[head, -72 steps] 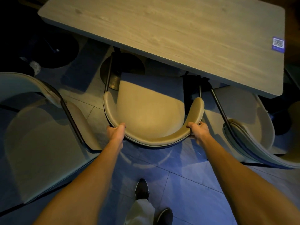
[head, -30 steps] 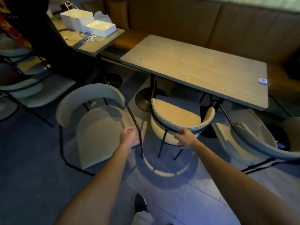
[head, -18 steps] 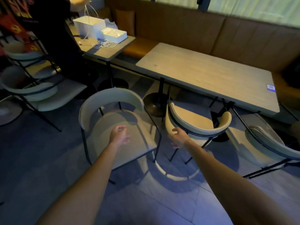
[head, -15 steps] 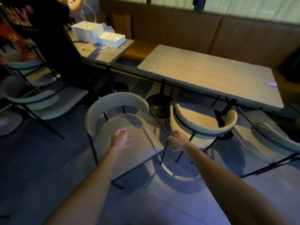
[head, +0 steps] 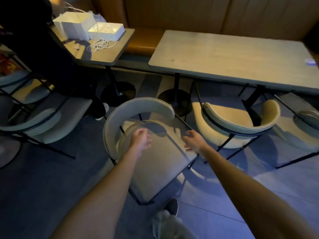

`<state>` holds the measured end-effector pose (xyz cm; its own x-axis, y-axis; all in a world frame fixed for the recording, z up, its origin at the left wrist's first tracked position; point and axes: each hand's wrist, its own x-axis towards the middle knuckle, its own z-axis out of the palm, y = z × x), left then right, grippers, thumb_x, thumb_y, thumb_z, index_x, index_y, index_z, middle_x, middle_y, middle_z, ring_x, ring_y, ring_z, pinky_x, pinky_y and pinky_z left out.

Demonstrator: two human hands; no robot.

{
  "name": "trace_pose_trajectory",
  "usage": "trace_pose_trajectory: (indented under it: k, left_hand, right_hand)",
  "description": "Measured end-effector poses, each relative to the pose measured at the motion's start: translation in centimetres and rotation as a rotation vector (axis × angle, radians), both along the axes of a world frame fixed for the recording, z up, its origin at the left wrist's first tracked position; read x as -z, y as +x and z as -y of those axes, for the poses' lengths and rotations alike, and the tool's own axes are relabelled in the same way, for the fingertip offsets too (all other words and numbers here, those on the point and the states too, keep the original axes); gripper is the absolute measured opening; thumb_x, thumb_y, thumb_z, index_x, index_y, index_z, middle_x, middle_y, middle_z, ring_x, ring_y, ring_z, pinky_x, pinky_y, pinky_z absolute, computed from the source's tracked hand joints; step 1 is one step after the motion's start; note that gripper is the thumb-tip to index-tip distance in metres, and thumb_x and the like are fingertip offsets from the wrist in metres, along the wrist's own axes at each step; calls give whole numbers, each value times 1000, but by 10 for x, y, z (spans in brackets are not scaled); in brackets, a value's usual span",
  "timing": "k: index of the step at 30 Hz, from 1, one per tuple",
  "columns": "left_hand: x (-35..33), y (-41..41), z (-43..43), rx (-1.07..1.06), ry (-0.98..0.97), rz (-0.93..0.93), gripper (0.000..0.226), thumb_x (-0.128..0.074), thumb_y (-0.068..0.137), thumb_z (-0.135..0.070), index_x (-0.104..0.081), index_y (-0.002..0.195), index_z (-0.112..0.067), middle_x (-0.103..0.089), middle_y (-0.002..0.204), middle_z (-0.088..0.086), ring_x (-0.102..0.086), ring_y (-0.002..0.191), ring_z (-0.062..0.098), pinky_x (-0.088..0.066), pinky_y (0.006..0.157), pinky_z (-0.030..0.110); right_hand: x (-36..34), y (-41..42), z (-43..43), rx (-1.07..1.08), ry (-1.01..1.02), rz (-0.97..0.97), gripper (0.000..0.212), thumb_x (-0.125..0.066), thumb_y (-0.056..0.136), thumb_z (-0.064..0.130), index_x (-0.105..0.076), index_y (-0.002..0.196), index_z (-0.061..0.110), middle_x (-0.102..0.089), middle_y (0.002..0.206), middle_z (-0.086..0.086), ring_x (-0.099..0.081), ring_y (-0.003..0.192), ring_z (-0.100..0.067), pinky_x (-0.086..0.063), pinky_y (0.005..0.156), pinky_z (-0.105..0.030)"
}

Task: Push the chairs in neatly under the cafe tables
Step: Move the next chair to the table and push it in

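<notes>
Above the turned-out chair (head: 155,163), the left hand (head: 140,139) and right hand (head: 194,141) hover loose-fingered and empty; the next chair (head: 233,121) sits partly under the counter (head: 224,54).

Pale curved-back chairs stand on a dim tiled floor (head: 43,195): a pulled-out chair (head: 155,171) at centre, a second chair (head: 233,125) at 2 o'clock partly under the long wooden table (head: 233,54), and a third chair (head: 39,121) at 9 o'clock. At 11 o'clock, a smaller table (head: 110,54) holds two white boxes (head: 106,31) and a tangled white cable (head: 101,44).
</notes>
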<state>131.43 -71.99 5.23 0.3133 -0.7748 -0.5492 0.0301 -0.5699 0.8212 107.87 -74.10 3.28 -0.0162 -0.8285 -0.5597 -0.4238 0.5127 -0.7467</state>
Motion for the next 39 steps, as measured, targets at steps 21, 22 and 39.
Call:
trace_pose_trajectory:
  k: [21,22,39]
  left_hand:
    - [74,104,222,664,231,-45,24,-46,106,-26,-57,128,-23,-65,116,2,-68,105,21,-58,93,43]
    - [78,112,227,722,245,-36,24,-47,106,-27,-57,127,-24,-65,116,2,-68,104,21,-58,93,43]
    - [75,227,218,985,243,15,23,-49,105,-28,-59,124,-19,-65,114,9,-68,93,23,-59,72,35]
  right_hand:
    - [47,129,85,540,139,-42,46,-59,99,22,-46,143,16,-62,112,-10,-68,102,-29,-63,83,-40]
    - [48,141,82,605,144,-14,47,-59,99,21,-45,143,15,-61,110,-9,-68,103,-31,-62,83,-40]
    - [46,301,9,1022,103,165,47,-54,103,18,-40,147,13,-55,132,-18,-64,113,-33,-57,97,-48]
